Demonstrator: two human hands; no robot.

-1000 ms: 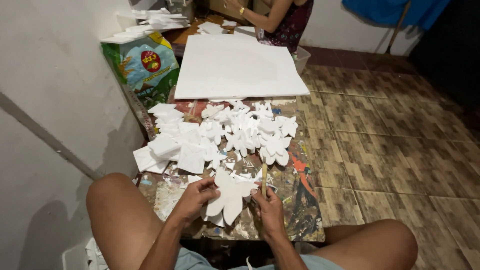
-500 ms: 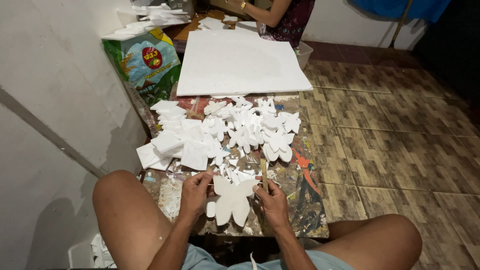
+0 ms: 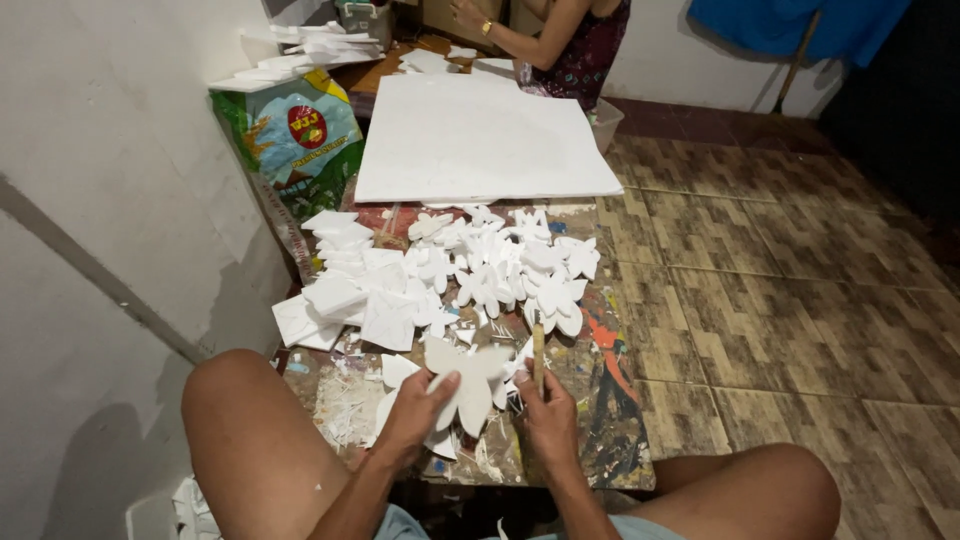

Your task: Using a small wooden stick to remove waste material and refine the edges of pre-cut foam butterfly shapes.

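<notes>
Many white foam butterfly cut-outs (image 3: 500, 265) already lie heaped on the paint-stained low table (image 3: 610, 400). The left hand (image 3: 415, 405) grips another white foam butterfly shape (image 3: 468, 380) above its near edge; the right hand (image 3: 545, 415) clasps a thin wooden-handled tool (image 3: 538, 350). The large white foam sheet (image 3: 480, 140) looks uncut.

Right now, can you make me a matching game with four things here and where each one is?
Things:
1. butterfly cutout
2. wooden stick
3. big white sheet
4. colourful bag

Places:
A. against the wall, scraps piled on top
B. upright in the right hand
C. lying flat at the board's far end
D. held in the left hand

Pairs: 1-D, 2-B, 3-C, 4-A
</notes>
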